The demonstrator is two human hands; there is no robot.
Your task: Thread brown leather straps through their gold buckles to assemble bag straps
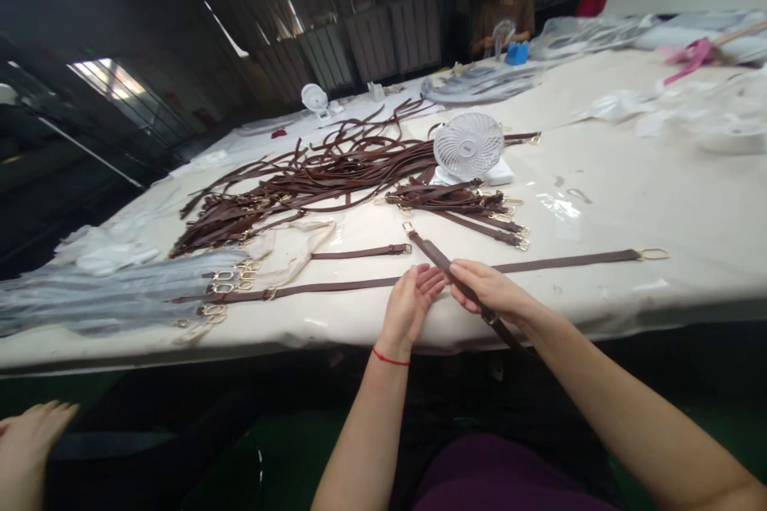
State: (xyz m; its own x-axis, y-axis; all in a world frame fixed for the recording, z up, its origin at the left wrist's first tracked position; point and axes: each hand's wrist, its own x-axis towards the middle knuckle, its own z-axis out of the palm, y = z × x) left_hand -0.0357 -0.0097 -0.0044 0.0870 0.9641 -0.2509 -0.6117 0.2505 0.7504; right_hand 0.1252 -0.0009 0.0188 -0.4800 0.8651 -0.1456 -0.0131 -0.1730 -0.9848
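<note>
In the head view, the right hand (486, 290) is gripping a strap (436, 257) over the worktop (629, 200), at six o'clock from the fan (468, 145); the left hand (413, 299) is hovering open beside it. The person is seemingly checking it, next probably needing a left-hand hold.

You have a single view, from the camera on your head, facing forward and down across the table (671, 287) towards the near white fan (469, 146). Your left hand (411, 307) and right hand (488, 291) are close to the lens, on your side of the fan; a co-worker (508, 14) is well beyond it. Your view leans, the table's far edge climbing from left of the fan to behind it.
</note>
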